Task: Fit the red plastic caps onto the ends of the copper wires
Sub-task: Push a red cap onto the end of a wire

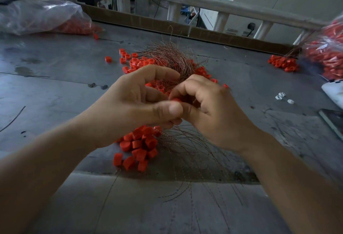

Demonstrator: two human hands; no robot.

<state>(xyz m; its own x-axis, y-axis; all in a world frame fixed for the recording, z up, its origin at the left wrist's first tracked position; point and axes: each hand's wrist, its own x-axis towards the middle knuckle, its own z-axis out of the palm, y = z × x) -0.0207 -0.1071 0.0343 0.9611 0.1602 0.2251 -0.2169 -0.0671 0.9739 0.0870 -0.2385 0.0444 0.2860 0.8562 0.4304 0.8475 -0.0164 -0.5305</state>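
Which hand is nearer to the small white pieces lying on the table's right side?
Right. The right hand, pinching a red cap mid-table, lies left of the white pieces; the left hand, gripping copper wires, sits farther left beyond it.

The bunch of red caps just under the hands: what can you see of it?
The bunch of red caps is a tight cluster of small, chunky pieces in bright orange-red plastic, some showing a rounded side, others a flat face. It rests on the grey table near its front edge, its top reaching the curled fingers of the left hand. Thin copper wires fan out to the right, beneath the right hand. Whether each cap sits on a wire is too fine to tell.
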